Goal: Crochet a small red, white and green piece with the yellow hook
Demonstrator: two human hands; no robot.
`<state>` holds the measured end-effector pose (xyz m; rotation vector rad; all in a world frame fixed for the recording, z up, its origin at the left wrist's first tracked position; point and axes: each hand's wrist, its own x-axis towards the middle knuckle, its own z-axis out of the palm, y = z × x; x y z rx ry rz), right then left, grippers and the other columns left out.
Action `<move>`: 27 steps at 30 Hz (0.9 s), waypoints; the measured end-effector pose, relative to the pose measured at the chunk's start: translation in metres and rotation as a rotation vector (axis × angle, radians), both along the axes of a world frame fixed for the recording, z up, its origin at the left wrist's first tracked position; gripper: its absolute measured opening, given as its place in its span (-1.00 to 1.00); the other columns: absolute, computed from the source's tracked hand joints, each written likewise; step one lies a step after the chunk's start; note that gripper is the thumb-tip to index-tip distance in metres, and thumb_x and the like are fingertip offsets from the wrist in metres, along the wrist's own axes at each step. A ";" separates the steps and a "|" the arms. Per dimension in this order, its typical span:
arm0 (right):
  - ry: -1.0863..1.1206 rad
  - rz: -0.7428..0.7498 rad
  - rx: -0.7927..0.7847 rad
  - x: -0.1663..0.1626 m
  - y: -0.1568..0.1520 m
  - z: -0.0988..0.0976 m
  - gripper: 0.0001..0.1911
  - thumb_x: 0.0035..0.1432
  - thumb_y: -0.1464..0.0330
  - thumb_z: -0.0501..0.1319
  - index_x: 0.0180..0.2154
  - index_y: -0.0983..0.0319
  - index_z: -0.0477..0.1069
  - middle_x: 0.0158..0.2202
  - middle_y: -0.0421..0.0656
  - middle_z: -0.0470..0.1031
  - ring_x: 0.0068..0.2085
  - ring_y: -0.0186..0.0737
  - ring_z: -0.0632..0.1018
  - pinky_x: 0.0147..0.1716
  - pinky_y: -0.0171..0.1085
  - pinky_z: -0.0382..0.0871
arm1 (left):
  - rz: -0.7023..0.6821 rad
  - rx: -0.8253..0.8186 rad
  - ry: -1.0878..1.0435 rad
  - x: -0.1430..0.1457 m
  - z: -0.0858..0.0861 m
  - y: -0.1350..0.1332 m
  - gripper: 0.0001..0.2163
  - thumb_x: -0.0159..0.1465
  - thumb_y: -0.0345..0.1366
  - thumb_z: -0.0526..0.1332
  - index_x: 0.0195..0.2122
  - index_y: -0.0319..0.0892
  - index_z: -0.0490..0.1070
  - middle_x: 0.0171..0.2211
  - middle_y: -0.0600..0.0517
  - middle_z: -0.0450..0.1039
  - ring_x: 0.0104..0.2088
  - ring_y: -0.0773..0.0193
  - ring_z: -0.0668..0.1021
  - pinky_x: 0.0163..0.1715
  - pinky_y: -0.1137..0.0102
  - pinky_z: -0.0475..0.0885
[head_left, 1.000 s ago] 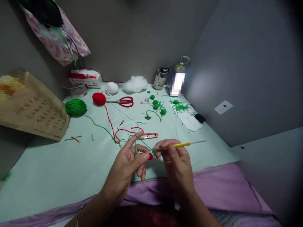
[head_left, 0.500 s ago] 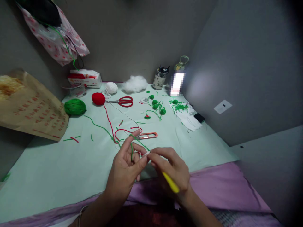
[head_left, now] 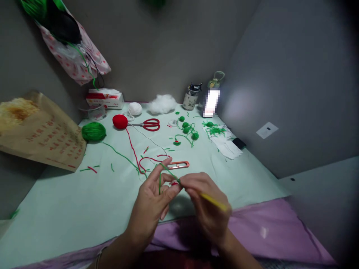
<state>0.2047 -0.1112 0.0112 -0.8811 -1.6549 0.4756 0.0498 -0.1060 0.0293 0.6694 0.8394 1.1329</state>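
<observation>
Between the thumb and fingers of my left hand [head_left: 157, 196] is a small red and white crochet piece [head_left: 174, 183], mostly covered by the fingertips. Green yarn [head_left: 160, 183] loops over the raised left index finger and runs down to the piece. My right hand [head_left: 209, 198] grips a crochet hook [head_left: 214, 201] by its yellow handle; its tip meets the piece and is too small to make out. Just beyond my left fingertips lie orange thread snips [head_left: 181, 164]. Red yarn [head_left: 131, 149] trails across the table towards my left hand.
Green [head_left: 94, 131], red [head_left: 120, 121] and white yarn balls [head_left: 135, 108] sit back left, beside red-handled scissors [head_left: 151, 124]. White stuffing [head_left: 162, 104], a pen cup [head_left: 190, 99] and a lit phone [head_left: 211, 102] line the back. Small green balls [head_left: 185, 129] lie mid-table. A paper bag [head_left: 53, 138] stands left.
The hook's handle has swung outward to the right as my right hand turned. More red shows on the piece. The whole view has shifted slightly, with the table lower in it.
</observation>
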 end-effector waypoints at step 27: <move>0.627 0.200 -0.465 0.001 0.012 0.000 -0.75 0.40 0.20 0.25 -0.24 0.19 0.60 -0.33 -0.11 0.68 -0.43 -0.27 0.59 -0.39 -0.28 0.54 | -0.039 -0.009 -0.044 -0.004 0.005 0.001 -0.67 0.26 -0.30 0.44 0.06 -0.16 0.61 -0.37 0.11 0.42 -0.52 0.47 0.43 -0.40 0.47 0.52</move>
